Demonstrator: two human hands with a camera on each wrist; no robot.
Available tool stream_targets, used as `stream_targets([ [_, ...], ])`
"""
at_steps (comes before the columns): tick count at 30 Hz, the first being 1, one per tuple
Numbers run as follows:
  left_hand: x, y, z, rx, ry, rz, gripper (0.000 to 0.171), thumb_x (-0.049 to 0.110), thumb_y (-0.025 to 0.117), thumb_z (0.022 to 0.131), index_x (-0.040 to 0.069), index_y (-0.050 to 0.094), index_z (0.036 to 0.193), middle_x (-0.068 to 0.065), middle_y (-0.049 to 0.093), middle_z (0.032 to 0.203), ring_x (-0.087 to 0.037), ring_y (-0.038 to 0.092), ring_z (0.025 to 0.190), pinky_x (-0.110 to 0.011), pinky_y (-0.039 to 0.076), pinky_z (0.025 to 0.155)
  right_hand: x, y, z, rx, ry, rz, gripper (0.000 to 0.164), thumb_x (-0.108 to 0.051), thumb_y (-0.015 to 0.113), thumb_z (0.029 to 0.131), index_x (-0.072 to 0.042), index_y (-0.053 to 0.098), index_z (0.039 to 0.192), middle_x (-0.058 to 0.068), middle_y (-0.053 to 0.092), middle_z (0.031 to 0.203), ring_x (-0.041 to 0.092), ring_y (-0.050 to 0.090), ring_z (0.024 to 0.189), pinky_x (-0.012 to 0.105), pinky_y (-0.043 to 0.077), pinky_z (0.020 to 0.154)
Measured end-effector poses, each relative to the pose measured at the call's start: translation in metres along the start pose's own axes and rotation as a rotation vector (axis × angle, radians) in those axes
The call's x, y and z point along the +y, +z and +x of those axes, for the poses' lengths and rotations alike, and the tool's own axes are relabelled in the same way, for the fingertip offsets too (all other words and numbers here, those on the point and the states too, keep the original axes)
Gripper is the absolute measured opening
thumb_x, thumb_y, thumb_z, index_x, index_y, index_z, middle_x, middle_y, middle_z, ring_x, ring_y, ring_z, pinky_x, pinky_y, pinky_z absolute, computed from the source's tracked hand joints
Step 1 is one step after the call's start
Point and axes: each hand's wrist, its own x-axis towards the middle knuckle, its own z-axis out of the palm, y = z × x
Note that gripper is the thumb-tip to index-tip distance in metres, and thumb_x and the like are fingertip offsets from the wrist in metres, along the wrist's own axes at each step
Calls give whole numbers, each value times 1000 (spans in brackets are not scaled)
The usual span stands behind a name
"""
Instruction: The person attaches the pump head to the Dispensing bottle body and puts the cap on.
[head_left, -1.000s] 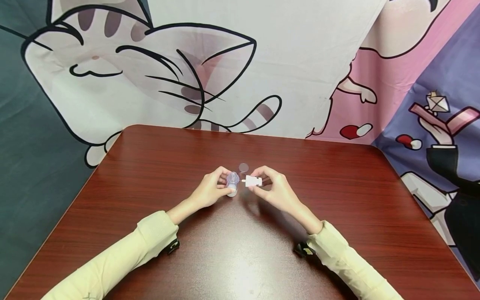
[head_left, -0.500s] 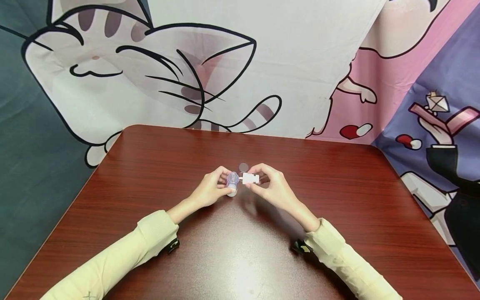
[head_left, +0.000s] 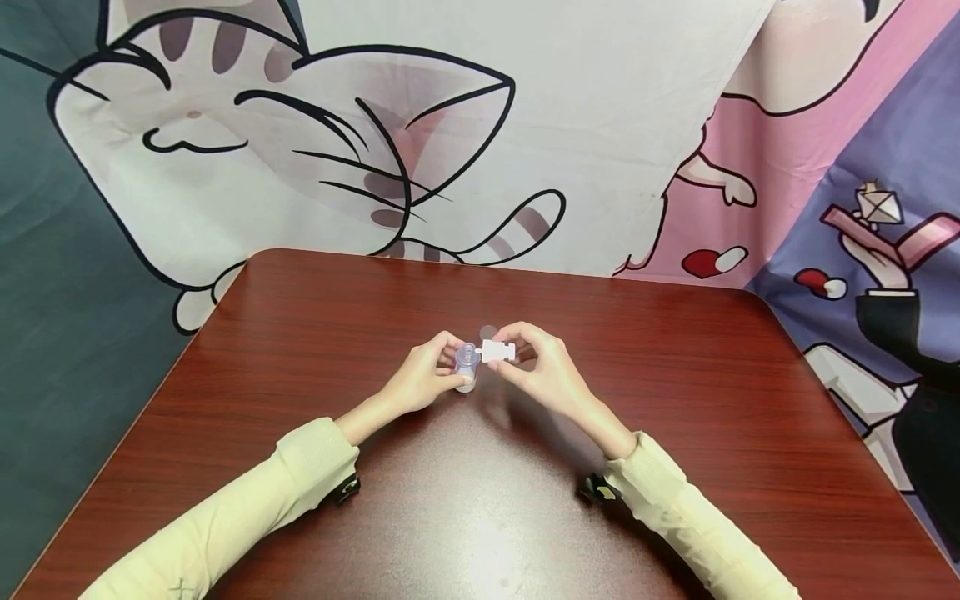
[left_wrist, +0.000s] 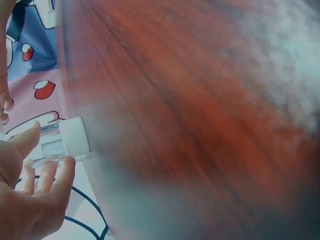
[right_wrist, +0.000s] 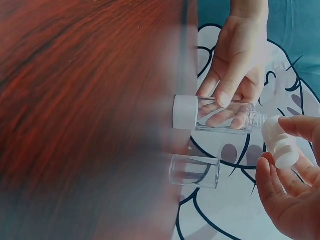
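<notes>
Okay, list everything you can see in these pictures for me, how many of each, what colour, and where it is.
table: one, reddish brown, below the hands' work
printed backdrop: count unclear, white, pink, blue and teal, behind the table
bottle: one, clear with white base, upright near the table's middle
nozzle fitting: one, white, by the bottle's neck
small cylinder: one, clear, on the table beyond the bottle
sleeves: two, pale yellow, on both arms
wrist devices: two, black, at the sleeve cuffs
left grip: one, bare, holding the bottle
right grip: one, bare, holding the nozzle fitting
</notes>
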Motion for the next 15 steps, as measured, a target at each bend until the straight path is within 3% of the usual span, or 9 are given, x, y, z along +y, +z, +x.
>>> stream_targets([
  [8, 0, 0, 1, 3, -1, -5, 41, -1, 73, 81, -3, 52, 116, -19, 62, 107, -29, 63, 97, -36, 59, 89, 35, 10, 9, 2, -42, -11, 29, -2, 76, 79, 0, 64, 105, 15, 68, 105, 28, 65, 81, 44, 61, 73],
  [15, 0, 0, 1, 1, -6, 2, 41, -1, 73, 81, -3, 52, 116, -19, 63, 106, -28, 63, 97, -37, 59, 89, 35, 7, 13, 20, -75, -14, 28, -7, 78, 79, -7, 65, 104, 8, 69, 104, 22, 65, 80, 37, 61, 71],
])
